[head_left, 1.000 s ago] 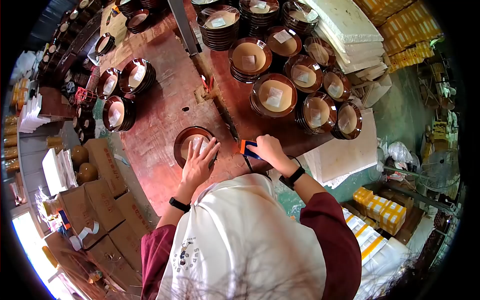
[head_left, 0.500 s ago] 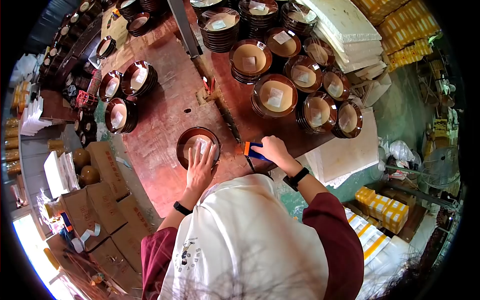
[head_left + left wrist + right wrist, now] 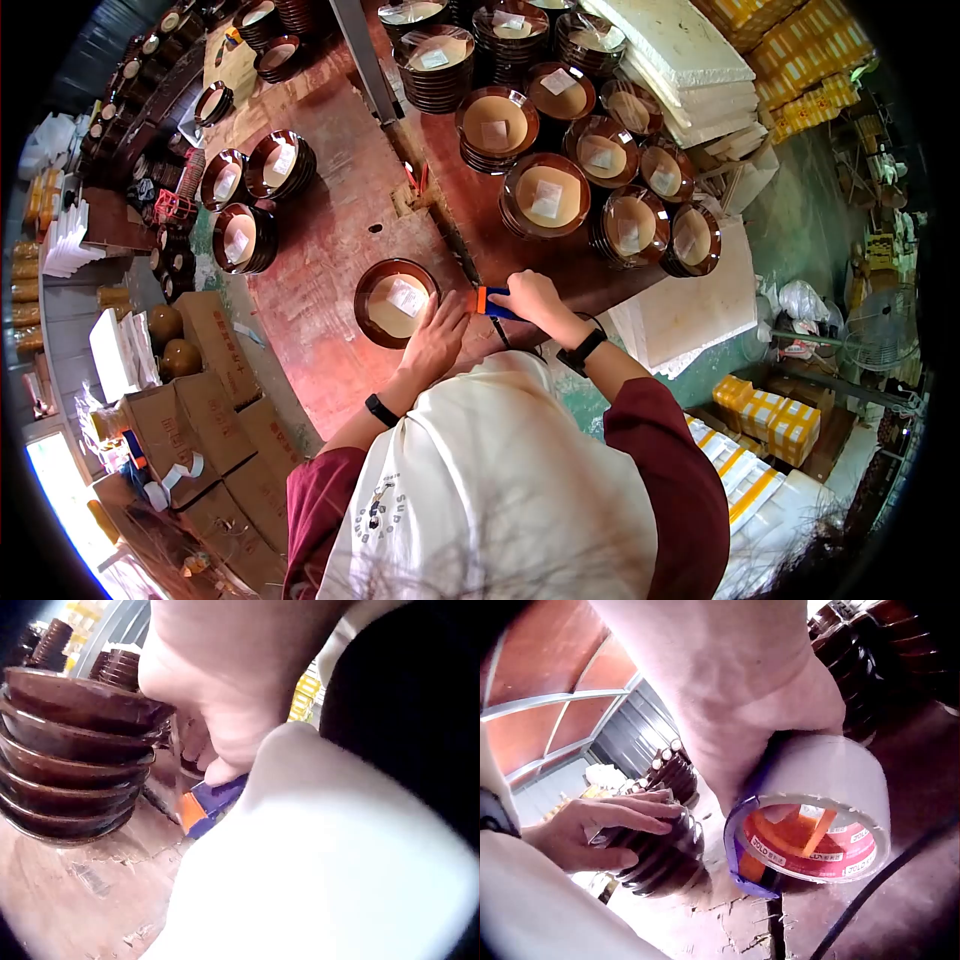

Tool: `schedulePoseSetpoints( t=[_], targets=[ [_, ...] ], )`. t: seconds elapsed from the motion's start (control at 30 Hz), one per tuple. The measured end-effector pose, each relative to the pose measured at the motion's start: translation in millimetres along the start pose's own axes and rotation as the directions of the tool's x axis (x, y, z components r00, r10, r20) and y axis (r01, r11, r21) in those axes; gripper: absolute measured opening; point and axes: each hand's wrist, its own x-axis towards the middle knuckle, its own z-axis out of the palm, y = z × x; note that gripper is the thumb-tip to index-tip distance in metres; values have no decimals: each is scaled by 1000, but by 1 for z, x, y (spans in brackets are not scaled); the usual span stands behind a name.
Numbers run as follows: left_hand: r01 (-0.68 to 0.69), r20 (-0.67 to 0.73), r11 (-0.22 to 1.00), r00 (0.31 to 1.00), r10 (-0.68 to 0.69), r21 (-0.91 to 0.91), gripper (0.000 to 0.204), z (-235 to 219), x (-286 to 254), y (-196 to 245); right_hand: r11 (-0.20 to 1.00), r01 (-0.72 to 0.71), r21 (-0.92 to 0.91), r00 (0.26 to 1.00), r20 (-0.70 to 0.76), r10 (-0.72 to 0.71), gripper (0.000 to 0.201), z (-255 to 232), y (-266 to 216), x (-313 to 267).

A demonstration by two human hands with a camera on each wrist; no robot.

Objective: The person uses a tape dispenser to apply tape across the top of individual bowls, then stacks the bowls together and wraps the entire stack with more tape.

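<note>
A stack of brown glazed bowls [image 3: 369,327] stands near the table's front edge, with a white paper slip [image 3: 407,297] inside the top bowl. My left hand [image 3: 437,338] lies at the stack's near right side, its fingers extended against the bowls in the right wrist view. My right hand [image 3: 535,302] grips a blue and orange tape dispenser [image 3: 494,302] just right of the stack. A wide roll of tape [image 3: 832,776] sits in it. From the dispenser's orange end a thin clear strip [image 3: 177,754] runs up beside the bowls in the left wrist view.
More bowl stacks with slips, several in clear wrap [image 3: 548,195], crowd the back right; others [image 3: 240,238] stand at the left. A metal post [image 3: 362,60] rises behind, and a gap [image 3: 452,243] splits the tabletop. A black cable [image 3: 885,881] runs near the dispenser.
My left hand has moved from over the top bowl to the right, down to the stack's near right side. My right hand has shifted slightly left with the tape dispenser, closer to the left hand.
</note>
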Motion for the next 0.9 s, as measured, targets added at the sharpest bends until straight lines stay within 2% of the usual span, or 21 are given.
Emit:
schedulePoseSetpoints(
  t=[0.13,0.23,0.33,0.47,0.57,0.6,0.67,0.7,0.73,0.8,0.83,0.9],
  targets=[
    [-18,45,997,999,15,69,48,-1,-6,3,1000,-9,-10,1000,15,9,54,-2,-8,1],
    [-2,56,1000,998,2,6,53,-5,-5,7,999,-32,-29,999,12,33,54,-3,-8,-2],
    [-46,-21,988,999,50,148,58,1,2,5,996,-75,-41,996,44,77,52,-14,1,-9],
    [114,-38,972,993,-108,206,69,2,19,-1,993,-105,-62,992,58,109,50,-41,17,-28],
    [138,16,970,989,-144,200,70,-3,35,-5,985,-123,-125,991,35,128,38,-67,12,-42],
    [115,-42,952,993,-107,283,71,1,39,-11,983,-131,-131,990,34,136,37,-70,9,-43],
    [112,-28,944,994,-109,311,70,7,37,-12,984,-108,-145,992,52,117,40,-64,4,-40],
    [109,-21,938,994,-108,328,70,6,38,-12,981,-73,-180,996,27,79,31,-56,-2,-36],
    [107,-81,952,993,-87,286,66,8,37,-11,970,-70,-235,995,49,84,25,-43,-9,-29],
    [92,-21,947,996,-90,308,63,12,36,-8,943,-58,-327,988,114,101,13,-40,-33,-15],
    [88,8,943,995,-96,320,62,14,37,-8,934,-67,-352,990,91,106,13,-33,-40,-9],
    [93,-21,949,996,-91,302,55,18,38,-8,921,-77,-382,986,108,128,14,-34,-48,-3]
  ],
)
